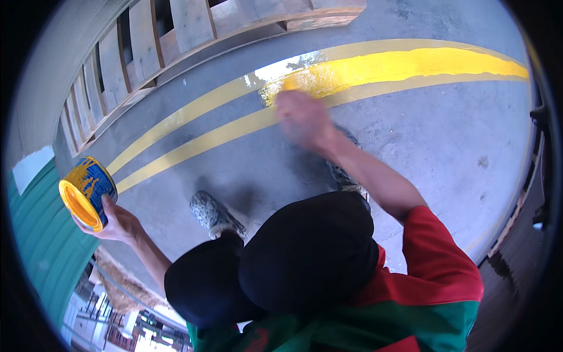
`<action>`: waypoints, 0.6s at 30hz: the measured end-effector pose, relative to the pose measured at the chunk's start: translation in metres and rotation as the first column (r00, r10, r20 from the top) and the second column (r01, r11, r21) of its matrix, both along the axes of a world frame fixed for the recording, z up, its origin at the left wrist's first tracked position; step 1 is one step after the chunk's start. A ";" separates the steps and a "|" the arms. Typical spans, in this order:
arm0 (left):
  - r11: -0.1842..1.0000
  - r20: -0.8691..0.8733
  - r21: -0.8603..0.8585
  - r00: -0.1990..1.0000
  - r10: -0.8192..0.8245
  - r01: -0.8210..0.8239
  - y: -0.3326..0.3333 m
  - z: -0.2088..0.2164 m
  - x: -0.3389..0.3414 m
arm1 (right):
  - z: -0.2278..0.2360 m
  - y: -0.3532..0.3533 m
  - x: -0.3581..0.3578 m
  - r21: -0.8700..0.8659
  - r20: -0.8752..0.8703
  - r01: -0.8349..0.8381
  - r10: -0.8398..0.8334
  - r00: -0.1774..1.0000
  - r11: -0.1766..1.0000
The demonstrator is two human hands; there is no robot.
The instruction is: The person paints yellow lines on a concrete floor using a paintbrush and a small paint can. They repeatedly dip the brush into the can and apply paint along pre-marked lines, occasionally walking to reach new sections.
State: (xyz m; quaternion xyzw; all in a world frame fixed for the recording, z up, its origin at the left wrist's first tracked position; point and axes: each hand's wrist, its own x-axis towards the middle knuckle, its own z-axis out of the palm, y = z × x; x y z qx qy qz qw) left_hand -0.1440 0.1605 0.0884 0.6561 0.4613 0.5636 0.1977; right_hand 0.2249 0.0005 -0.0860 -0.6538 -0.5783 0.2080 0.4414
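Observation:
Off to the left, my left hand (120, 223) grips a blue paint can (101, 180) tilted toward me, its mouth and side smeared with yellow paint. My right hand (302, 117), blurred by motion, is closed low over the floor at the left end of a wet yellow paint stripe (404, 66). A paintbrush (288, 85), mostly hidden by the fingers, shows only a yellow bit beyond them. The stripe is streaky and thin near this hand, solid farther right. Two pale yellow tape strips (217, 139) border it and run on leftward over grey floor.
A wooden pallet (143, 44) lies along the far left side. My patterned shoes (209, 212) stand on the grey floor (404, 135) just below the stripe. Green corrugated sheeting (44, 220) rises at the left edge, and dark ground (516, 264) lies beyond the floor's right edge.

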 end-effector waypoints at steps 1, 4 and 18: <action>1.000 0.004 -0.006 1.000 -0.011 0.011 0.003 -0.008 -0.010 | 0.003 0.007 -0.023 -0.080 0.254 -0.056 0.074 0.964 0.995; 0.998 0.007 -0.051 0.999 -0.044 0.045 0.007 -0.035 -0.042 | 0.004 0.024 -0.076 -0.062 -0.261 -0.070 0.051 0.964 0.996; 0.920 -0.110 -0.313 0.953 -0.281 0.235 -0.005 -0.063 -0.133 | 0.033 -0.029 -0.001 -0.018 0.573 0.638 -0.515 0.638 0.770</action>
